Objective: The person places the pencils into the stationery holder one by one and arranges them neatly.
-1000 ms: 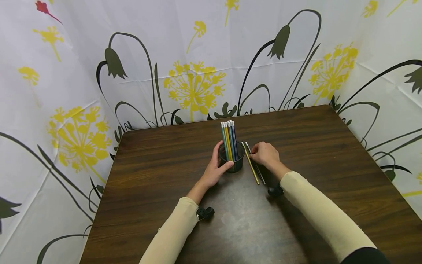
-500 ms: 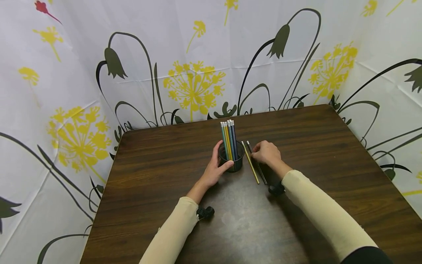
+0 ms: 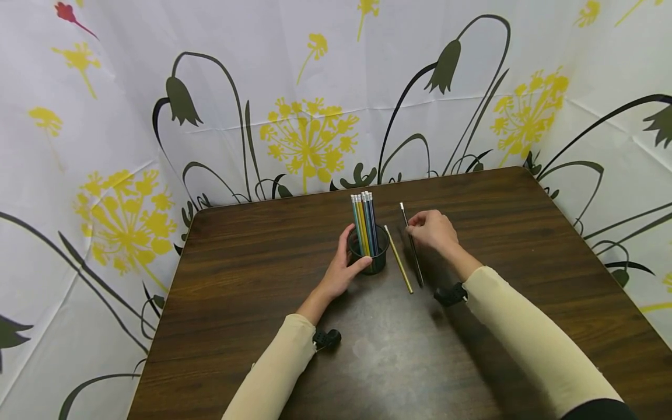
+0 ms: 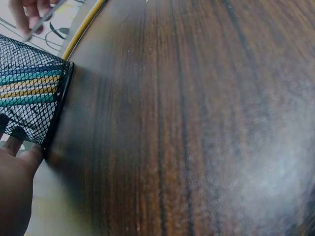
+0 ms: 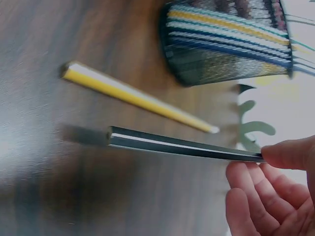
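Note:
My left hand (image 3: 338, 271) grips a black mesh pencil cup (image 3: 378, 265), with the thumb in front and the fingers round its left side. Several pencils (image 3: 364, 219) in teal, yellow and blue stand in the cup, white eraser ends up. To the right, my right hand (image 3: 434, 228) pinches a black pencil (image 5: 182, 146) between thumb and fingers near its eraser end. In the right wrist view that pencil's other end hangs just above the table, apart from its shadow. Between the cup and the black pencil, a yellow pencil (image 3: 399, 259) lies on the tabletop.
The dark wood-grain table (image 3: 252, 280) reaches back to a white curtain (image 3: 226, 35) with flower prints, which hangs behind and at both sides. Small black wrist cameras sit below each hand, the left wrist camera (image 3: 327, 339) close over the table.
The right hand has raised the black pencil from beside the yellow one and moved it back and to the right. The left hand and cup have stayed in place.

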`<state>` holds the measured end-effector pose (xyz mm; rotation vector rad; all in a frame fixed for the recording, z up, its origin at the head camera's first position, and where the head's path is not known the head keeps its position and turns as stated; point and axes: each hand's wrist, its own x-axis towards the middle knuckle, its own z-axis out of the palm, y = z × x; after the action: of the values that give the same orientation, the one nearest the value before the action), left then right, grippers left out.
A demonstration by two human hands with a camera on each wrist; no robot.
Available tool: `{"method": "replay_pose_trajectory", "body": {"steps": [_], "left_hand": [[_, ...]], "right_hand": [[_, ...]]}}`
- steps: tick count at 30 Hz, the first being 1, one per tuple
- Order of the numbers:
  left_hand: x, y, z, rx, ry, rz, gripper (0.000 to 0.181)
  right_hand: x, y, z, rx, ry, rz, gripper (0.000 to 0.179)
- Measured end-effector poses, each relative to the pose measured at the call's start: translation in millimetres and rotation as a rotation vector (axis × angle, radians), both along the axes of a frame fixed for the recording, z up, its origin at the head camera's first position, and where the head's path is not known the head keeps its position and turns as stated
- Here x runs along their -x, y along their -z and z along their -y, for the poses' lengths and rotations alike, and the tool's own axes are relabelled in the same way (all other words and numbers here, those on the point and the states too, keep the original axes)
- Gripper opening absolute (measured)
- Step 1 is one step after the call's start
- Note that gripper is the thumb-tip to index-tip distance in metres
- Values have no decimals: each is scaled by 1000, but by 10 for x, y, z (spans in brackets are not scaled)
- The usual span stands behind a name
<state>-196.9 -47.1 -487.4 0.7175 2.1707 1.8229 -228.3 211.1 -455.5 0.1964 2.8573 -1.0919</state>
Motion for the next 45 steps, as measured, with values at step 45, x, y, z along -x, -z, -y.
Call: {"method": "replay_pose_trajectory", "body": {"steps": [45], "left_hand": [[51, 62, -17, -50, 21, 24, 78]], "right_hand": [[-159, -300, 651, 246, -197, -429, 20]]}}
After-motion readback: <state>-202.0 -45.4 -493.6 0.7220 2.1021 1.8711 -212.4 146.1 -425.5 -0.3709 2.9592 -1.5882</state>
